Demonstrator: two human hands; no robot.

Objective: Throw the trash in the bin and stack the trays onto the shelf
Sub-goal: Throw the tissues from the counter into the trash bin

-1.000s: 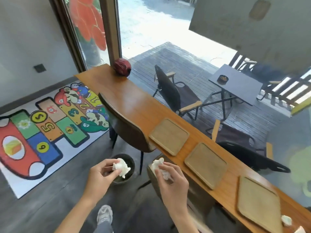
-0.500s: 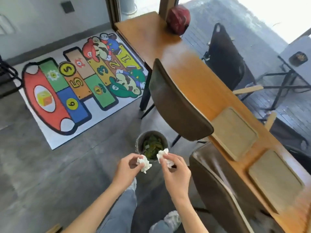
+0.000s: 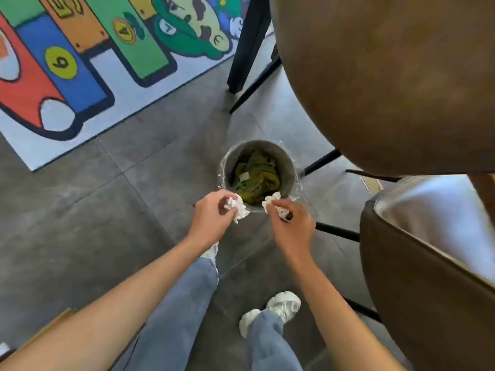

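A small round grey bin (image 3: 290, 167) with a clear liner stands on the floor, holding crumpled green trash (image 3: 255, 174). My left hand (image 3: 211, 219) pinches a crumpled white tissue (image 3: 237, 207) just at the bin's near rim. My right hand (image 3: 292, 226) grips a second white tissue (image 3: 273, 203), also over the near rim. Both hands hover side by side above the bin's front edge. No trays or shelf are in view.
Two brown chair backs (image 3: 388, 84) (image 3: 428, 303) crowd the right side, their black legs (image 3: 249, 49) beside the bin. A colourful numbered play mat (image 3: 80, 62) lies on the grey tiled floor at upper left. My legs and white shoes (image 3: 284, 306) are below.
My head has tilted down and I have stepped closer, so the bin now lies directly under both hands. The table and trays have left the view. Both tissues stay held.
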